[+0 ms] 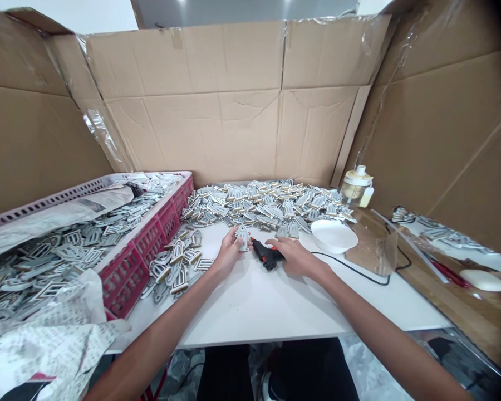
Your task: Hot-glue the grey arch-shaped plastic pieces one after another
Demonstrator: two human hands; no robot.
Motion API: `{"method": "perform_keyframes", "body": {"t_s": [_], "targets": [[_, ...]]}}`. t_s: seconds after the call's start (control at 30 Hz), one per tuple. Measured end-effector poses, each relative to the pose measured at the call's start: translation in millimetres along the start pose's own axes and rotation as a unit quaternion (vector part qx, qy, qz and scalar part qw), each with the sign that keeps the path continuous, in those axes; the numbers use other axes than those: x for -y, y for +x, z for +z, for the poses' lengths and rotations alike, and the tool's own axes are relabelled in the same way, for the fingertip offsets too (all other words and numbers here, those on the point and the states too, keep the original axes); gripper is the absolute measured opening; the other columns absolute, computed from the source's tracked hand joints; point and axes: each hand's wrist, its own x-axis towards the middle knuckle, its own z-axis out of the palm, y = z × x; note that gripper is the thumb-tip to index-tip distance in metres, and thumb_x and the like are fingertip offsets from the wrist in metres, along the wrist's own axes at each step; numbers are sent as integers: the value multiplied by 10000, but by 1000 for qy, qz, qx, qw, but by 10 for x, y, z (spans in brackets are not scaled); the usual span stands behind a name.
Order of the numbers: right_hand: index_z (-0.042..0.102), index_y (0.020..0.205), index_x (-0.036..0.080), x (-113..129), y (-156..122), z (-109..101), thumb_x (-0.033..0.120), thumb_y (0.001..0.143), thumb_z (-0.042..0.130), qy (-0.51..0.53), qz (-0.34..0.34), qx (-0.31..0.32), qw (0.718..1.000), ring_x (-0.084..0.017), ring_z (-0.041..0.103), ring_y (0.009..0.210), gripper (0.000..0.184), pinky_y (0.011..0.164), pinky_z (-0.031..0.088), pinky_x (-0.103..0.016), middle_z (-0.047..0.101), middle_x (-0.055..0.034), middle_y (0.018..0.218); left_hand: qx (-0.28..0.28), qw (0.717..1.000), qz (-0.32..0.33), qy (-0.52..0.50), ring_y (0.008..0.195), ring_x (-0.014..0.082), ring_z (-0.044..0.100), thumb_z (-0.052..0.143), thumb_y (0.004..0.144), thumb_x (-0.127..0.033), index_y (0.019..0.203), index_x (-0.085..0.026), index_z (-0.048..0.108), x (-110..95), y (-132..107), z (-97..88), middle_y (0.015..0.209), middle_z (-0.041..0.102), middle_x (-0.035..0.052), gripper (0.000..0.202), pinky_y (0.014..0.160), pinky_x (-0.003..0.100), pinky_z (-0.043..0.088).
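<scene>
Over the middle of the white table (259, 312), my left hand (229, 249) pinches a small grey arched piece (242, 238) upright between its fingers. My right hand (294, 255) is wrapped round a black glue gun (268, 256) with an orange-red tip. That tip points left and is close to the arched piece; whether they touch I cannot tell. Behind both hands lies a wide heap of similar grey arched pieces (271, 203). A smaller group of loose pieces (177, 266) is to the left of my left hand.
A pink-and-white crate (127, 273) full of pieces, with crumpled newspaper (50, 345), stands at the left. To the right are a white bowl (334, 236), a plastic bottle (356, 186), a cardboard sheet (371, 245) and a black cable (359, 273). Cardboard walls (200, 122) surround the table.
</scene>
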Motion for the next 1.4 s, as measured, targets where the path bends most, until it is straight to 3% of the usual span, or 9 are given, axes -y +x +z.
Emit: {"method": "perform_keyframes", "body": {"t_s": [0.13,0.23,0.4,0.63,1.03,1.4], "targets": [[550,1103,217,35,10,30,94,676,494,-30,78,-90,992,-225,528,910,448,674,297,-269,584,-87,988,-18,1000,0,0,736,109,617,540,747,-139,1164,-199,443,5,6,-16,927,604,36,432,685,247,494],[586,1004,217,58,13,-10,196,699,532,19,146,-181,972,-208,554,811,311,607,291,-259,626,-63,922,-6,1000,-3,20,716,118,611,536,744,-149,1158,-204,446,-11,-27,2,876,594,29,427,627,243,488],[612,923,219,127,19,-27,270,689,562,124,105,-262,951,-195,567,767,244,606,335,-253,651,-29,876,-11,1000,1,5,735,112,601,556,706,-119,1099,-194,487,-68,-82,63,930,575,36,405,695,271,502],[591,723,202,204,13,40,271,690,559,93,73,-239,964,-153,500,664,83,561,283,-234,565,-20,734,-18,999,-8,-28,720,97,588,563,680,-77,1099,-191,487,-109,-101,116,978,542,27,441,755,291,495],[593,742,200,199,28,51,266,712,541,80,93,-233,965,-144,484,649,90,546,238,-238,570,-20,752,-15,999,-10,-35,739,108,603,550,705,-70,1111,-198,473,-105,-127,126,978,545,35,433,773,303,494],[575,771,199,219,13,51,282,737,527,84,95,-231,965,-156,502,689,102,576,279,-239,556,-21,766,-6,1000,6,-29,770,101,597,586,701,-116,1117,-204,469,-67,-110,113,1008,552,38,442,787,295,486]]}}
